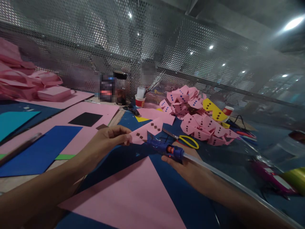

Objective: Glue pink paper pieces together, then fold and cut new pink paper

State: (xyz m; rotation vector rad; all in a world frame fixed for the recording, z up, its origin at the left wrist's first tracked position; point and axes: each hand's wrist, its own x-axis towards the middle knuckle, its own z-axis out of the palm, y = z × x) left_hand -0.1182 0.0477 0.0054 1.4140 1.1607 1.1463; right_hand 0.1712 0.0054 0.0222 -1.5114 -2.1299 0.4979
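Note:
My left hand (110,137) pinches the near end of a pink paper cutout (152,126) marked with small dark squares, holding it just above the table. My right hand (184,165) grips a blue glue gun (165,147) with a clear glue stick (214,171) trailing back along my forearm. The gun's nozzle points at the cutout close to my left fingertips. A large pink paper sheet (133,197) lies on blue paper right below both hands.
Yellow-handled scissors (188,141) lie just behind the gun. A heap of pink and yellow cutouts (197,117) sits at the back right. A red paper cup (139,101), dark jars (120,89), black scissors (131,110), blue paper (43,149) and stacked pink paper (21,79) lie further off. A perforated metal wall (95,47) closes the back.

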